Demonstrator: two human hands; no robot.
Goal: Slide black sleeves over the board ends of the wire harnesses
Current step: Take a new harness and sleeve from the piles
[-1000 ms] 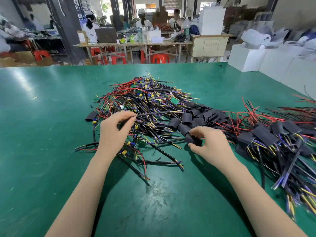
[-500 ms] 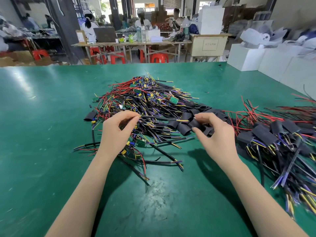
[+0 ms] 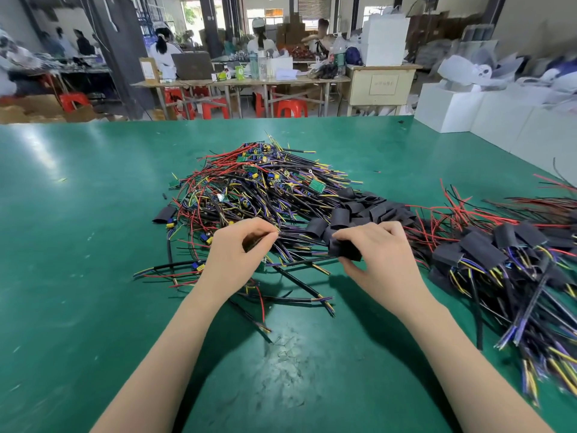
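A tangled pile of wire harnesses (image 3: 265, 189) with small green boards lies mid-table. Loose black sleeves (image 3: 365, 210) are heaped just right of it. My left hand (image 3: 237, 257) pinches the black cable of one harness (image 3: 299, 237) between thumb and fingertips at the pile's near edge. My right hand (image 3: 381, 257) holds a black sleeve (image 3: 343, 250) between thumb and fingers, close to the cable's right end. Whether the sleeve is on the cable cannot be seen. A pile of sleeved harnesses (image 3: 499, 257) lies to the right.
The green table (image 3: 78, 276) stretches wide to the left and toward me. One sleeved harness (image 3: 164, 214) lies at the pile's left edge. White boxes (image 3: 452, 110) stand past the far right corner. People work at benches (image 3: 243, 82) beyond the table.
My right hand went from the near edge into the sleeve heap, then came back toward my left hand with a sleeve. My left hand kept its pinch on the cable.
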